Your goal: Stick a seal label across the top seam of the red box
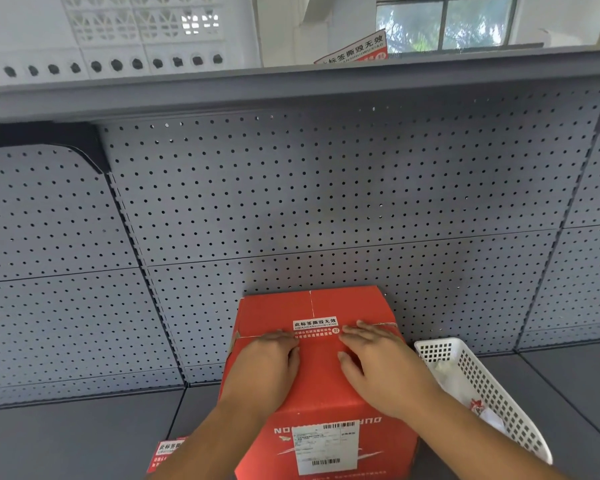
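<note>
A red cardboard box (317,372) stands on the grey shelf against the pegboard, a white shipping label on its near face. A red and white seal label (315,328) lies across the top seam in the middle. My left hand (269,355) rests flat on the box top just left of the label, fingertips at its left edge. On the right side my right hand (373,355) lies flat as well, fingers spread and touching the label's right end. Neither hand holds anything.
A white perforated plastic basket (492,386) with papers inside stands right of the box. Spare red seal labels (165,453) lie on the shelf (84,441) at lower left, partly under my left forearm. A grey pegboard (326,202) backs the shelf; an upper shelf overhangs.
</note>
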The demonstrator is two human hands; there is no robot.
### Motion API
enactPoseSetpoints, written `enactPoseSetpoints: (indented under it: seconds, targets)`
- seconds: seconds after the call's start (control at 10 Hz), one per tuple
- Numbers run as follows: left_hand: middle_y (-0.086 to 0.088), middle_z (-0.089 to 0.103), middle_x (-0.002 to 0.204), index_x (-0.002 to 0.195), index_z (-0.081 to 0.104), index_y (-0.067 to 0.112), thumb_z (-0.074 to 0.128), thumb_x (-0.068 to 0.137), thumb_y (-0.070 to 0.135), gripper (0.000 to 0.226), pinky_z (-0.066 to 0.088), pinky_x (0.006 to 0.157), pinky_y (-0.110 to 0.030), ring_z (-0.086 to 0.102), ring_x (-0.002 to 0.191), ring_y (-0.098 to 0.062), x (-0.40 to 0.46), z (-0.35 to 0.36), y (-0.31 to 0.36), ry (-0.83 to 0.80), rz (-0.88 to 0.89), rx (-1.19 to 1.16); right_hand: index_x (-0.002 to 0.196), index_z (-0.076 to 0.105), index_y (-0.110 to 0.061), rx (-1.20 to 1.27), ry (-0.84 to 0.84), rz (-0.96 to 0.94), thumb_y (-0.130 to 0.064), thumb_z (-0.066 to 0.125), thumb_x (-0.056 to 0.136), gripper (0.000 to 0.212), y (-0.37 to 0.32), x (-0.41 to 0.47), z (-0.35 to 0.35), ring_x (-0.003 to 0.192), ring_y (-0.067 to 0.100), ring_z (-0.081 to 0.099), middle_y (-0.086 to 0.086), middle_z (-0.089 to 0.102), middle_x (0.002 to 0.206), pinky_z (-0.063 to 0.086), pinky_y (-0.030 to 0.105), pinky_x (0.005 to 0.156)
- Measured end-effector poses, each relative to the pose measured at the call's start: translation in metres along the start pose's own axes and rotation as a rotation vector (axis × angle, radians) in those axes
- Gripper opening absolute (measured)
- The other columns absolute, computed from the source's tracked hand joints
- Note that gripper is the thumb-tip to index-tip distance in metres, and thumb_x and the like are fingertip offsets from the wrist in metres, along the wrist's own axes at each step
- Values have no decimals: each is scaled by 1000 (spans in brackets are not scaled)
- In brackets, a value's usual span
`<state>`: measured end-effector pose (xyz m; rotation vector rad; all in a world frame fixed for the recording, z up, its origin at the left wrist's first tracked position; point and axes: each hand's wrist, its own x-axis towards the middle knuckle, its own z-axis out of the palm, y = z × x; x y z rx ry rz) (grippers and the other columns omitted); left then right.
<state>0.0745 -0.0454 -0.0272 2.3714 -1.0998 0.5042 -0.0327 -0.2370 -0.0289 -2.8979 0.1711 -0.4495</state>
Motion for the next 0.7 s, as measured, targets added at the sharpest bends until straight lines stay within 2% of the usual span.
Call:
enactPoseSetpoints:
  seconds: [0.1,0.3,0.4,0.7]
  targets:
    - [1,76,103,99,76,15,60,91,15,18,54,89,-32,68,94,-18,3,0,-2,-27,4,-31,146,50,-22,-13,-18,0,-52,35,100,57,-3,-1,-3,148,13,30,-5,47,155,22,34,122]
    - [1,67,120,120,68,19,57,92,30,32,47,100,-35,59,110,-21,-4,1,-1,-23,-40,-42,149,42,-30,20,17,41,-53,33,99,56,-12,-14,-14,145,14,32,-8,45,155,24,39,121]
    - [1,66,117,123,64,20,56,93,34,34,48,98,-36,59,109,-20,-11,-7,10,-7,-66,-80,149,39,-35,31,23,51,-55,31,98,55,-14,-24,-19,143,16,34,-10,45,154,31,43,117]
    - [1,63,114,124,62,21,56,95,37,34,50,90,-38,58,107,-24,-48,-37,67,55,-164,-69,145,42,-32,49,55,16,-54,37,99,52,-13,-62,-48,139,16,36,-10,46,151,35,43,114]
